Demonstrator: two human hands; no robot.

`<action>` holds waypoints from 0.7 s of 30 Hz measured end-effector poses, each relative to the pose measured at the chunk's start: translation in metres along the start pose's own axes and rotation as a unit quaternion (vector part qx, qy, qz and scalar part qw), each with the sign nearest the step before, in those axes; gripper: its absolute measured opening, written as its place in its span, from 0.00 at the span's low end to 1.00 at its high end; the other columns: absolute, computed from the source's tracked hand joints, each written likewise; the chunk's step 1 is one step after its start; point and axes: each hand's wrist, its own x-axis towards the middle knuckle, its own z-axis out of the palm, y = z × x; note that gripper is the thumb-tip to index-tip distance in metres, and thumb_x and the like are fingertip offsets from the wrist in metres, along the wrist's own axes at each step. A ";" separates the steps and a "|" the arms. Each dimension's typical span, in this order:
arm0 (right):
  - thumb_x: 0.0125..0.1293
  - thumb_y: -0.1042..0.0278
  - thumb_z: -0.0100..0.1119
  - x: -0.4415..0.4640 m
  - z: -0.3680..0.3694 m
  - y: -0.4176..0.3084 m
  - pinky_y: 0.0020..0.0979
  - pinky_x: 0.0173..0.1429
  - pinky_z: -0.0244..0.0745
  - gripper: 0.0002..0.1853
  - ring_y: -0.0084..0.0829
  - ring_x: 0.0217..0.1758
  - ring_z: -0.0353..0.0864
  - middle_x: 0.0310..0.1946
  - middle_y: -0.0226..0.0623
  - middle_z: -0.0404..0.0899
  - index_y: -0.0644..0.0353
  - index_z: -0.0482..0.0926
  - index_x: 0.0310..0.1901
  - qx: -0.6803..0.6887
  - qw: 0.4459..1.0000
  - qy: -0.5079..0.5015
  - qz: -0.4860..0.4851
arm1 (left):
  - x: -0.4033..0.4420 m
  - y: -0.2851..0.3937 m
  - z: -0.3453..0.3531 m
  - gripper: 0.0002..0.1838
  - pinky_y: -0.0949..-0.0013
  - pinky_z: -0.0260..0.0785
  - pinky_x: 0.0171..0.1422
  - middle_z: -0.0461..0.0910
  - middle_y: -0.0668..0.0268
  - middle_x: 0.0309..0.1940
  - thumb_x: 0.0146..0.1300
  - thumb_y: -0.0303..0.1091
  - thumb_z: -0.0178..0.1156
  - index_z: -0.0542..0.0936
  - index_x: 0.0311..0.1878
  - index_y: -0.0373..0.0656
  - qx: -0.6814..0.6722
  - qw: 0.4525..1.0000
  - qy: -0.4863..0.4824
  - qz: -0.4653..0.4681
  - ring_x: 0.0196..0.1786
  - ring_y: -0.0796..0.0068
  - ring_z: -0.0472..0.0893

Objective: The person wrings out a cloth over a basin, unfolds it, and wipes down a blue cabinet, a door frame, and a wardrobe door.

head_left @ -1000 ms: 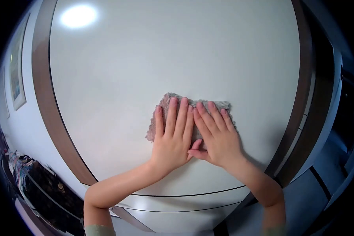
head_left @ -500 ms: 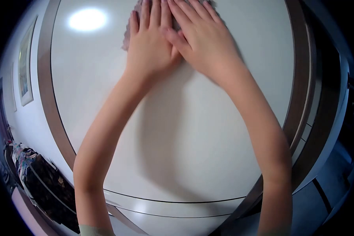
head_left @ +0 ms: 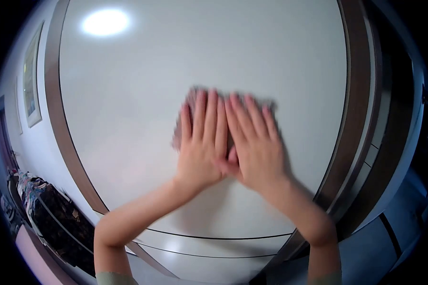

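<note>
Both hands lie flat, fingers stretched out, on a greyish-pink cloth (head_left: 178, 136) with a ragged-looking edge. The cloth is pressed against a large white door-like panel (head_left: 128, 118) and is mostly hidden beneath the hands. My left hand (head_left: 202, 152) covers its left part, and my right hand (head_left: 259, 152) covers the right part. The two thumbs meet or cross near the lower middle. Neither hand grips the cloth; both hold it by flat pressure. Motion slightly blurs the fingers and the cloth's edge.
Brown frame strips (head_left: 64, 104) border the panel on both sides. A bright light reflection sits at its upper left. On the left wall hangs a framed picture (head_left: 32, 76), with a pile of dark and patterned fabric (head_left: 57, 223) below. A dark opening lies at the right.
Both hands and the cloth have slid down the panel together, from the top of the view to its middle. My elbows are more bent now.
</note>
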 end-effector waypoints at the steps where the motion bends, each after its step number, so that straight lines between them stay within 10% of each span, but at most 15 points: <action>1: 0.60 0.36 0.37 0.022 -0.005 0.013 0.41 0.73 0.35 0.41 0.37 0.72 0.47 0.68 0.37 0.52 0.62 0.56 0.66 -0.001 0.998 0.055 -0.015 | 0.025 -0.008 -0.001 0.35 0.40 0.41 0.68 0.55 0.42 0.64 0.60 0.49 0.41 0.58 0.63 0.28 0.010 0.999 0.042 0.004 0.69 0.44 0.51; 6: 0.62 0.42 0.42 0.137 -0.019 0.086 0.39 0.71 0.46 0.34 0.36 0.68 0.56 0.62 0.38 0.63 0.61 0.62 0.62 -0.045 0.955 0.283 -0.075 | 0.148 -0.054 -0.003 0.33 0.50 0.42 0.70 0.55 0.49 0.66 0.60 0.45 0.44 0.57 0.65 0.34 0.039 0.976 0.210 0.039 0.69 0.49 0.53; 8: 0.69 0.42 0.19 0.153 -0.033 0.103 0.36 0.74 0.36 0.36 0.37 0.73 0.43 0.68 0.46 0.50 0.68 0.50 0.66 -0.121 0.971 0.202 -0.038 | 0.175 -0.047 -0.006 0.34 0.54 0.36 0.73 0.52 0.45 0.66 0.64 0.48 0.34 0.55 0.65 0.28 0.112 0.981 0.157 -0.002 0.71 0.49 0.44; 11: 0.69 0.41 0.19 0.134 -0.045 0.113 0.36 0.74 0.36 0.37 0.40 0.73 0.42 0.68 0.47 0.49 0.68 0.51 0.66 -0.104 0.978 0.179 -0.031 | 0.177 -0.028 -0.003 0.34 0.54 0.35 0.73 0.52 0.46 0.67 0.64 0.49 0.33 0.55 0.65 0.29 0.084 0.983 0.166 -0.012 0.71 0.50 0.45; 14: 0.63 0.43 0.41 0.087 -0.027 0.118 0.39 0.71 0.45 0.34 0.37 0.68 0.56 0.63 0.39 0.62 0.62 0.61 0.62 -0.088 0.962 0.254 -0.053 | 0.151 -0.003 0.013 0.35 0.44 0.41 0.69 0.58 0.48 0.64 0.57 0.46 0.45 0.60 0.63 0.31 -0.019 0.974 0.216 0.066 0.68 0.48 0.54; 21: 0.60 0.33 0.35 -0.071 -0.016 0.076 0.43 0.72 0.36 0.44 0.42 0.73 0.44 0.69 0.43 0.49 0.65 0.53 0.66 -0.004 0.998 0.018 0.058 | 0.035 0.090 0.015 0.34 0.45 0.39 0.70 0.54 0.51 0.67 0.59 0.48 0.40 0.59 0.64 0.32 -0.071 0.996 -0.004 0.050 0.70 0.52 0.51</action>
